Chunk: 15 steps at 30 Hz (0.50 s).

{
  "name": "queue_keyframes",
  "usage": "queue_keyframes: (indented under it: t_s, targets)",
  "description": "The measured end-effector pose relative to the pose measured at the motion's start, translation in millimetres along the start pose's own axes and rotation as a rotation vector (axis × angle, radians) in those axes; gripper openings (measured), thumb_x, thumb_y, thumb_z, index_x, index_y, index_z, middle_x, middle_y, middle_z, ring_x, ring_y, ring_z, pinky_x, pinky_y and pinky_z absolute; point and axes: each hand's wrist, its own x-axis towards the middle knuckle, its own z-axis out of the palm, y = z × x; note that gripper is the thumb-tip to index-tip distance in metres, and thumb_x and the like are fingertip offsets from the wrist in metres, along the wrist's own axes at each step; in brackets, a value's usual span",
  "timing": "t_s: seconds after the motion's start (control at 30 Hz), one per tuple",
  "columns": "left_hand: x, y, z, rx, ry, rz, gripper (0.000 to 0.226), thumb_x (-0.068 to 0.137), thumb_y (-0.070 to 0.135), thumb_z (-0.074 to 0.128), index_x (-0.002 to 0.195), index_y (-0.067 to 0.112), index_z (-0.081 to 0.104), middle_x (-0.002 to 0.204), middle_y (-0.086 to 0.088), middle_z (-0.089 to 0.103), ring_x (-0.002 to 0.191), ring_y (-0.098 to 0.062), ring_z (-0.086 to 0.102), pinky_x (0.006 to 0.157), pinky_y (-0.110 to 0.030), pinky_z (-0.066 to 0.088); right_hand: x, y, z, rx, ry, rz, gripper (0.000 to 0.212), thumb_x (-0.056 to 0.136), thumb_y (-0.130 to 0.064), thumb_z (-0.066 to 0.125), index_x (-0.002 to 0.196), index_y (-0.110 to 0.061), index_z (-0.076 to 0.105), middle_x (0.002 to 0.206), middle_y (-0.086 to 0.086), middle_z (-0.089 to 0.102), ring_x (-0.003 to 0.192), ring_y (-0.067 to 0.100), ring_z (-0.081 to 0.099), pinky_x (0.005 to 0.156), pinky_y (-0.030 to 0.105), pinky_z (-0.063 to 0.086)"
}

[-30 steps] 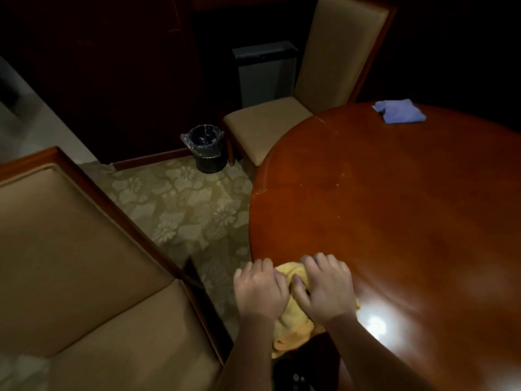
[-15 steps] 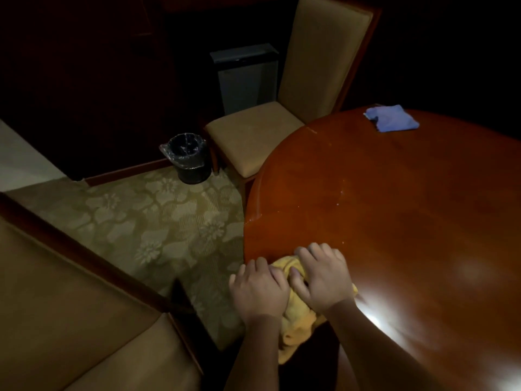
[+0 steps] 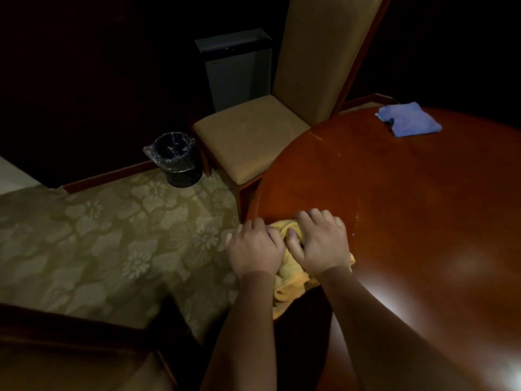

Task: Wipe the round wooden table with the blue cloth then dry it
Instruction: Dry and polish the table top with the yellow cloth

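At the table's near edge, we see our left hand (image 3: 255,249) and right hand (image 3: 321,244) side by side, pressing a bunched yellow cloth (image 3: 290,277) onto the round wooden table (image 3: 394,207). It looks soft, light, best gathered in a fistful. Far across, the blue cloth (image 3: 408,123) lies folded, untouched.

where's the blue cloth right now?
Head view, upper right: the blue cloth lies folded near the far edge of the table, just right of the chair, away from both hands.

Folded blue cloth (image 3: 408,119) lies at the glossy round wooden table's (image 3: 394,207) far edge.
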Motion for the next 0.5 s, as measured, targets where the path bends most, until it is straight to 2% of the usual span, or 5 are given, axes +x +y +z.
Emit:
queue_keyframes:
  t_s: [0.2,0.33,0.5]
  targets:
    - [80.3,11.7,36.7,0.010,0.004,0.102,0.036,0.077,0.026,0.035,0.057,0.010,0.060,0.053,-0.004,0.058,0.049,-0.023,0.055,0.053,-0.029,0.041,68.7,18.1,23.9,-0.020,0.053,0.093,0.036,0.085,-0.042,0.038,0.080,-0.013,0.059,0.069,0.002,0.049,0.067,0.025,0.048,0.063,0.032,0.028]
    - [137.1,26.5,66.0,-0.008,-0.021,0.192,0.038,0.077,0.027,0.032,0.057,0.010,0.061,0.055,-0.006,0.061,0.052,-0.026,0.058,0.056,-0.030,0.044,113.1,37.0,39.1,-0.043,0.098,0.182,0.038,0.085,-0.041,0.038,0.078,-0.012,0.060,0.068,0.003,0.050,0.067,0.026,0.049,0.062,0.034,0.033]
    - [191.5,47.8,97.9,0.010,0.048,0.281,0.036,0.075,0.025,0.035,0.053,0.010,0.058,0.050,-0.006,0.058,0.045,-0.026,0.056,0.049,-0.029,0.042,163.2,61.5,52.6,-0.052,0.162,0.239,0.037,0.085,-0.041,0.039,0.078,-0.012,0.062,0.068,0.005,0.053,0.066,0.026,0.051,0.062,0.034,0.035]
